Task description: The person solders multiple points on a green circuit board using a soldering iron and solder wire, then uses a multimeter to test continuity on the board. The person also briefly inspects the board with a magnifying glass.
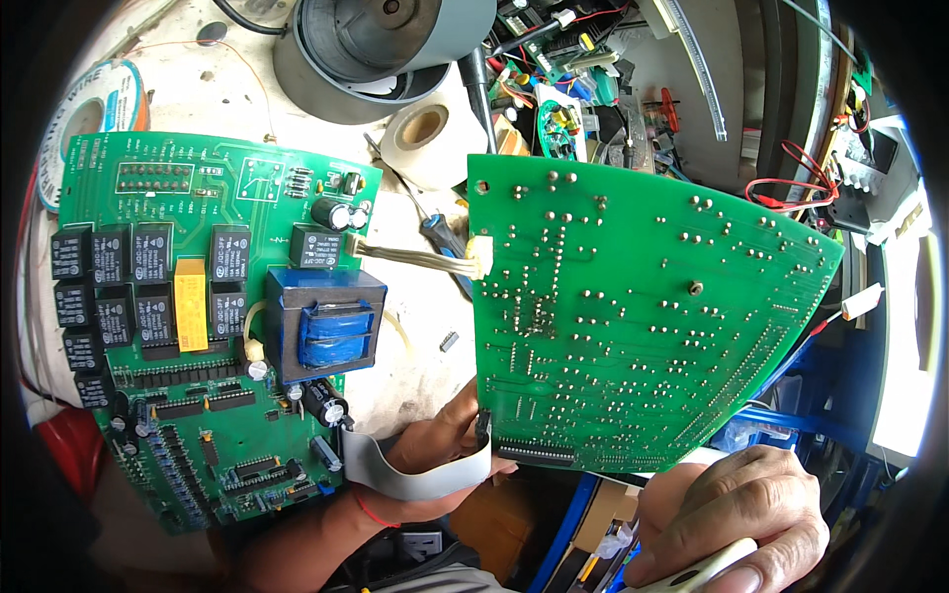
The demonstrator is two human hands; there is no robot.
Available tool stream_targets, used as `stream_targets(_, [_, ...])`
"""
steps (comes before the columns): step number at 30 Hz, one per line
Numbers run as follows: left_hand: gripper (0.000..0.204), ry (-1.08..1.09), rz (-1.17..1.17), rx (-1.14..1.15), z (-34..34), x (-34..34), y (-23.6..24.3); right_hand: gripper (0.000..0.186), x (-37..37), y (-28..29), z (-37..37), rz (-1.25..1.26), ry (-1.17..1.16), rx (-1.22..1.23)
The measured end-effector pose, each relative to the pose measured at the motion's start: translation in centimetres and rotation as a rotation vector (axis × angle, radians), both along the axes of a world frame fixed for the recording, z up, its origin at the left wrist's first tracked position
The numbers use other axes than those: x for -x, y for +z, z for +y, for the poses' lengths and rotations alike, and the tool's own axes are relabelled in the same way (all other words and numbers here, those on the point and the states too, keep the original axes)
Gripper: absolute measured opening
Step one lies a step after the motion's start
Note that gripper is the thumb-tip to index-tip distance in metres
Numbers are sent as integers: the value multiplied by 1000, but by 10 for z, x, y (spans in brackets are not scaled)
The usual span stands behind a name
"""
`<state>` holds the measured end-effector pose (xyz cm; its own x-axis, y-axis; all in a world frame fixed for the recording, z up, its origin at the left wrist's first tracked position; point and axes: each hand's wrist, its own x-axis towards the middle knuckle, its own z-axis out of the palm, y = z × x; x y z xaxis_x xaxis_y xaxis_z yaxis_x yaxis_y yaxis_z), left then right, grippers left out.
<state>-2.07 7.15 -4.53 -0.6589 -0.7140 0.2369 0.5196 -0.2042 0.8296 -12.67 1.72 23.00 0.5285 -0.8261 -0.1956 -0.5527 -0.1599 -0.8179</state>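
Note:
A green circuit board (633,326) stands tilted up on the right, its solder side facing me. My left hand (440,440) grips its lower left corner, with the fingers partly hidden behind the board and a ribbon cable. That grey ribbon cable (420,484) loops over my wrist to a second circuit board (267,410) on the left, component side up, with black relays, a yellow block and a blue transformer (336,331). A short bundle of wires (420,259) also joins the boards. Below the right board's lower edge, my right hand (741,514) is closed around a cream-coloured object (702,571), mostly hidden.
On the worktop lie a wire spool (99,114), a roll of pale tape (420,133), a screwdriver (445,242) and a small chip (450,341). A grey round container (371,59) stands at the back. Loose electronic parts (563,109) pile up beyond; red wires (791,183) hang at right.

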Motion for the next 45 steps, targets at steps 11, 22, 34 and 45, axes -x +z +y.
stream_targets(11, [81,-13,115,-233,-3,-3,6,43,9,0,7,-14,29,-22])
stream_targets(22, [86,-212,174,-355,-1,-5,4,48,11,-5,7,-26,54,9])
stream_targets(34, [78,-25,20,-279,11,-22,10,51,12,-30,-11,18,144,91])
stream_targets(45, [73,-81,31,-453,24,-31,19,47,28,-43,28,7,-202,166])
